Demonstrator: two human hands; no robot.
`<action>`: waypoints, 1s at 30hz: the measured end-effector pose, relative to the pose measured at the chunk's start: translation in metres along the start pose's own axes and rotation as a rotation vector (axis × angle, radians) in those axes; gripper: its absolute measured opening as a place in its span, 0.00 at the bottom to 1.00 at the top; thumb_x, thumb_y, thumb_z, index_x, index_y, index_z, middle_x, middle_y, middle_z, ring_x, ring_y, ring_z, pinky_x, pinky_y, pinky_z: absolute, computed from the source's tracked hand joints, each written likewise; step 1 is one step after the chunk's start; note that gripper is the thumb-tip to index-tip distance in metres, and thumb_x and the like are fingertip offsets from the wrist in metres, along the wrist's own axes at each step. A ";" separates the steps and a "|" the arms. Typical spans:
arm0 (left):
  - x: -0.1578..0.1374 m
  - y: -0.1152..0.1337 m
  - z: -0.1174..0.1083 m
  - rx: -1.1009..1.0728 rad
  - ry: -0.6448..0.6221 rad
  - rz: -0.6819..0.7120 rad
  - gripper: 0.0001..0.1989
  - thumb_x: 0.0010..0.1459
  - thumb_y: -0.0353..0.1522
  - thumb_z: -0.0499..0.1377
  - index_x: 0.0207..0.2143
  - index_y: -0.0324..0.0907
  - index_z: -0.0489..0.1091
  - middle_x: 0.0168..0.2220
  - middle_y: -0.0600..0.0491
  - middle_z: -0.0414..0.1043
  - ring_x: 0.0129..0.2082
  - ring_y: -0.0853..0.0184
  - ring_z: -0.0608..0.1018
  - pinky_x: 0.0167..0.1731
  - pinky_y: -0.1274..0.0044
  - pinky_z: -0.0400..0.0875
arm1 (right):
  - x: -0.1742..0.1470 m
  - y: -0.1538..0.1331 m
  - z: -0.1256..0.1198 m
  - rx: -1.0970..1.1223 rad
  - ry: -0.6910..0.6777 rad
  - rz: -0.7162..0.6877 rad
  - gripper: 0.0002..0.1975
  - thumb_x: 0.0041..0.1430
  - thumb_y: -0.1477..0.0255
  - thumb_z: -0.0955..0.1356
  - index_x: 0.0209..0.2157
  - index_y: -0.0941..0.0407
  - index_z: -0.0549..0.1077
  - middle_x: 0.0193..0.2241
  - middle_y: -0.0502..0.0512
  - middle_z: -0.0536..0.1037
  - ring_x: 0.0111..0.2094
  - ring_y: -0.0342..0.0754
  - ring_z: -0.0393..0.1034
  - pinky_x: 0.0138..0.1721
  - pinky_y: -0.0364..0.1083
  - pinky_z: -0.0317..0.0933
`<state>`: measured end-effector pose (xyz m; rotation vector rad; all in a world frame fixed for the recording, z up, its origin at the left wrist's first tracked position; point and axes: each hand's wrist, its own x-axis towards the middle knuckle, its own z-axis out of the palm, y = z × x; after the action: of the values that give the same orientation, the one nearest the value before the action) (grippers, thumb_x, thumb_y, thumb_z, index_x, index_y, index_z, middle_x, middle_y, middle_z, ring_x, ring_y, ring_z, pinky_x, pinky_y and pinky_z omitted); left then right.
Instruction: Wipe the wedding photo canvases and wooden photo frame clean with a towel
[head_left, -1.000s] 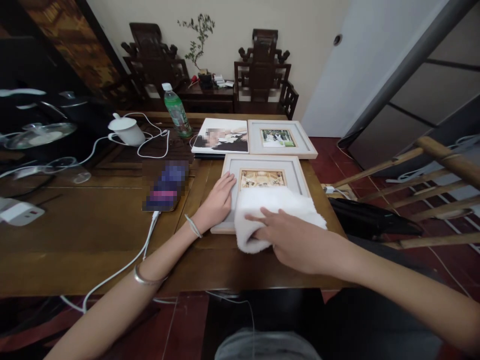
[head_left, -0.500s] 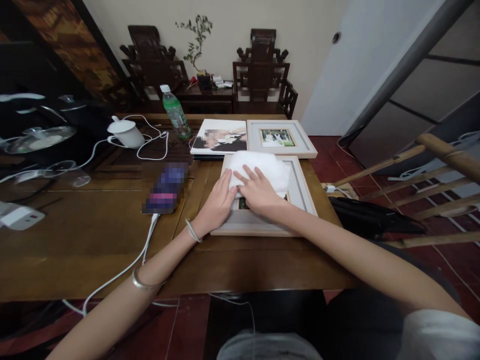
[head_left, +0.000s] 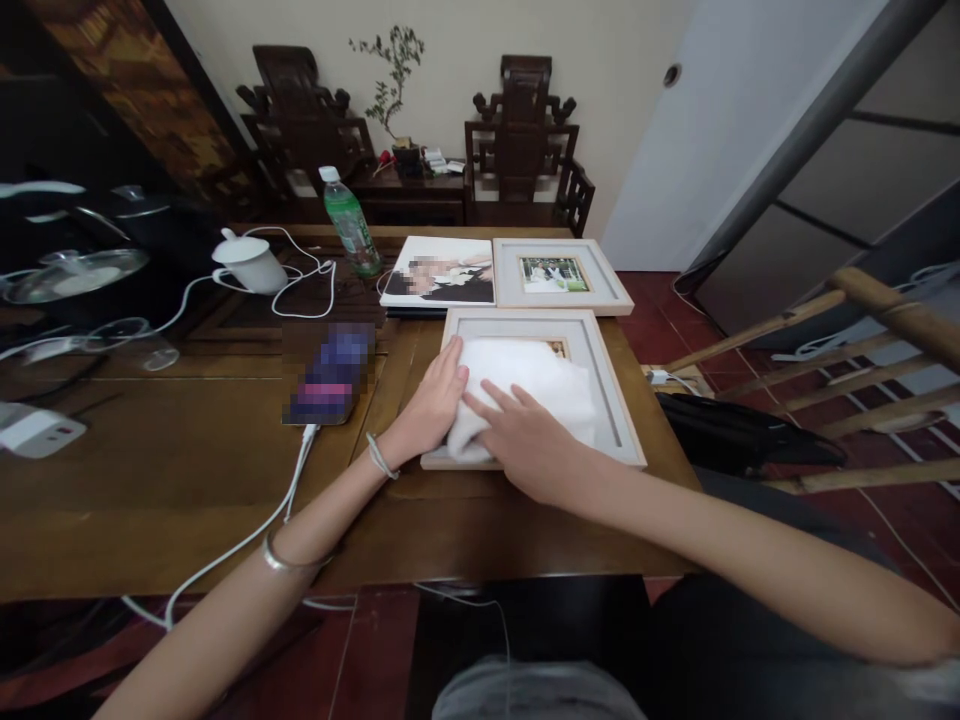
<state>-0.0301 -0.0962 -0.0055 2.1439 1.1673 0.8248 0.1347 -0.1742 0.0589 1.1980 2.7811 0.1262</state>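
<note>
A light wooden picture frame [head_left: 632, 440] with a pale grey mat lies flat near the table's front edge. Across its middle is a folded white cloth [head_left: 536, 375], which hides most of the small picture inside. My right hand [head_left: 536, 435] rests on the cloth's near part with fingers spread, pressing it down. At the frame's left side, my left hand [head_left: 437, 400] lies with its fingers stretched out together, beside the cloth's left edge. Whether its fingertips touch the cloth or only the frame, I cannot tell.
Behind lie a second picture frame [head_left: 611, 290] and a photo panel [head_left: 416, 255] on a stack. To the left are a phone [head_left: 330, 375] on a cable, a green-tinted bottle [head_left: 351, 225], a white lidded cup [head_left: 251, 262] and a pot [head_left: 82, 275]. The wooden table [head_left: 210, 470] ends at right.
My right hand and the white cloth have moved toward me over the frame, uncovering its far edge and covering the lower mat. My left hand has stayed nearly in place.
</note>
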 end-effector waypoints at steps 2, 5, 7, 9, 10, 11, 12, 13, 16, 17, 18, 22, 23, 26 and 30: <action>0.000 -0.002 -0.001 0.072 -0.021 0.037 0.29 0.69 0.43 0.38 0.67 0.37 0.45 0.70 0.42 0.42 0.69 0.60 0.47 0.66 0.63 0.43 | -0.020 -0.006 -0.004 0.014 -0.013 -0.016 0.16 0.58 0.78 0.65 0.46 0.59 0.77 0.64 0.64 0.60 0.65 0.64 0.51 0.60 0.61 0.54; 0.000 -0.005 0.000 0.192 -0.048 0.091 0.30 0.68 0.41 0.43 0.66 0.33 0.48 0.69 0.38 0.42 0.69 0.56 0.48 0.66 0.60 0.44 | -0.046 -0.001 -0.009 0.000 -0.065 0.062 0.17 0.57 0.80 0.65 0.47 0.58 0.77 0.63 0.65 0.62 0.64 0.65 0.53 0.58 0.62 0.56; 0.000 -0.007 0.000 0.232 -0.051 0.106 0.29 0.67 0.40 0.44 0.65 0.33 0.49 0.69 0.38 0.43 0.69 0.56 0.48 0.66 0.61 0.44 | -0.061 0.007 -0.011 -0.024 -0.115 0.122 0.17 0.56 0.81 0.65 0.46 0.58 0.78 0.62 0.65 0.63 0.63 0.66 0.55 0.57 0.63 0.58; 0.000 -0.007 0.001 0.243 -0.043 0.112 0.28 0.67 0.39 0.44 0.65 0.34 0.50 0.69 0.39 0.44 0.69 0.56 0.48 0.66 0.62 0.45 | -0.074 0.015 -0.013 -0.062 -0.139 0.176 0.17 0.55 0.82 0.65 0.44 0.57 0.79 0.61 0.64 0.64 0.62 0.66 0.57 0.56 0.64 0.60; 0.000 -0.007 0.001 0.246 -0.037 0.112 0.28 0.67 0.39 0.44 0.65 0.35 0.51 0.69 0.40 0.44 0.69 0.56 0.49 0.66 0.63 0.45 | -0.079 0.019 -0.013 -0.084 -0.139 0.193 0.17 0.55 0.82 0.65 0.43 0.57 0.79 0.60 0.64 0.65 0.61 0.66 0.58 0.55 0.64 0.61; 0.000 -0.007 0.002 0.253 -0.034 0.113 0.28 0.67 0.39 0.44 0.65 0.34 0.51 0.69 0.39 0.44 0.69 0.56 0.49 0.66 0.63 0.45 | -0.083 0.021 -0.013 -0.106 -0.131 0.202 0.16 0.55 0.81 0.65 0.42 0.56 0.80 0.60 0.63 0.66 0.61 0.65 0.59 0.55 0.63 0.62; 0.000 -0.007 0.002 0.263 -0.034 0.114 0.28 0.67 0.38 0.43 0.64 0.33 0.51 0.69 0.39 0.45 0.68 0.55 0.49 0.66 0.62 0.45 | -0.085 0.022 -0.012 -0.126 -0.120 0.202 0.15 0.56 0.81 0.65 0.41 0.56 0.80 0.59 0.63 0.67 0.60 0.64 0.60 0.54 0.62 0.62; 0.000 -0.006 0.003 0.277 -0.038 0.112 0.28 0.67 0.38 0.43 0.64 0.32 0.52 0.68 0.38 0.45 0.68 0.55 0.49 0.66 0.62 0.45 | -0.085 0.022 -0.012 -0.142 -0.108 0.199 0.14 0.56 0.80 0.66 0.41 0.56 0.80 0.59 0.63 0.68 0.60 0.64 0.61 0.54 0.61 0.62; 0.001 -0.005 0.004 0.314 -0.054 0.100 0.28 0.66 0.38 0.43 0.63 0.30 0.52 0.67 0.37 0.48 0.68 0.55 0.50 0.66 0.62 0.45 | -0.074 0.015 -0.010 -0.150 -0.084 0.180 0.12 0.58 0.77 0.66 0.40 0.56 0.80 0.59 0.64 0.68 0.60 0.64 0.61 0.56 0.61 0.61; 0.001 -0.006 0.004 0.322 -0.057 0.097 0.28 0.66 0.38 0.43 0.63 0.29 0.53 0.67 0.36 0.48 0.68 0.55 0.50 0.66 0.62 0.45 | -0.066 0.011 -0.009 -0.138 -0.078 0.171 0.12 0.59 0.76 0.66 0.41 0.57 0.80 0.59 0.65 0.67 0.60 0.64 0.60 0.56 0.62 0.60; 0.001 -0.006 0.004 0.325 -0.056 0.096 0.28 0.66 0.38 0.43 0.63 0.29 0.53 0.67 0.37 0.48 0.68 0.55 0.50 0.66 0.62 0.45 | -0.058 0.006 -0.008 -0.121 -0.068 0.158 0.12 0.60 0.76 0.65 0.42 0.57 0.80 0.59 0.65 0.67 0.61 0.64 0.59 0.57 0.62 0.59; 0.000 -0.009 0.002 0.302 -0.042 0.125 0.27 0.67 0.37 0.42 0.64 0.32 0.52 0.67 0.39 0.50 0.68 0.56 0.51 0.66 0.61 0.47 | -0.025 -0.011 -0.002 -0.066 0.004 0.063 0.15 0.64 0.75 0.62 0.45 0.58 0.78 0.60 0.65 0.66 0.62 0.63 0.58 0.58 0.61 0.57; -0.001 -0.010 0.002 0.292 -0.039 0.134 0.27 0.67 0.36 0.41 0.64 0.32 0.52 0.67 0.39 0.50 0.68 0.56 0.51 0.66 0.61 0.47 | -0.019 -0.015 0.000 -0.065 0.029 0.050 0.15 0.64 0.75 0.62 0.45 0.58 0.78 0.60 0.65 0.66 0.61 0.63 0.58 0.59 0.61 0.57; -0.002 -0.012 0.001 0.279 -0.033 0.150 0.26 0.67 0.36 0.41 0.63 0.32 0.53 0.66 0.38 0.51 0.68 0.57 0.51 0.66 0.61 0.47 | -0.015 -0.018 0.008 -0.072 0.099 0.048 0.14 0.64 0.75 0.62 0.42 0.58 0.79 0.59 0.67 0.66 0.61 0.62 0.59 0.58 0.62 0.57; -0.001 -0.012 0.001 0.292 -0.030 0.167 0.26 0.67 0.37 0.43 0.63 0.31 0.53 0.66 0.37 0.51 0.68 0.55 0.52 0.65 0.59 0.48 | -0.042 -0.007 0.014 -0.078 0.141 0.095 0.11 0.61 0.75 0.65 0.39 0.57 0.80 0.60 0.65 0.66 0.61 0.63 0.59 0.57 0.62 0.59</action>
<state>-0.0361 -0.0921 -0.0150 2.5114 1.1642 0.7253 0.1597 -0.2091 0.0470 1.3512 2.8072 0.3367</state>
